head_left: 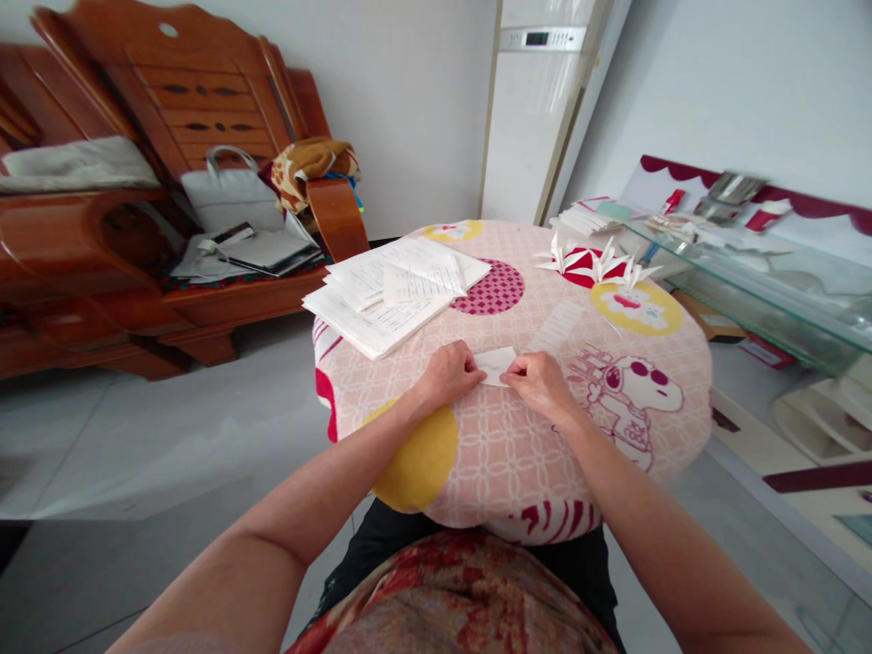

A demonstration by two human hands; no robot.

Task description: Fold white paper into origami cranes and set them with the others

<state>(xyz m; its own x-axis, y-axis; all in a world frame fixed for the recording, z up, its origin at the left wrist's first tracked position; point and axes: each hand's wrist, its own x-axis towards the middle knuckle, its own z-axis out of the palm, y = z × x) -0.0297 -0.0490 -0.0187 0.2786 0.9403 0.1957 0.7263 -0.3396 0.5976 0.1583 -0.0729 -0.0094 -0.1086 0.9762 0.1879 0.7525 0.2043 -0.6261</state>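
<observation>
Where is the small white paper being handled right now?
In the head view, the small white paper is near the middle, held between the left hand and right hand over the patterned tablecloth, to the right of the paper stack.

Open tablecloth (514,327) runs between two obstacles, paper stack (395,304) and folded shapes (603,266).

The only camera looks forward and down from the person's head, with the left hand (448,371) and right hand (543,382) near mid-view. The table (504,450) is close below; a wooden bench (197,77) stands farther off.
</observation>
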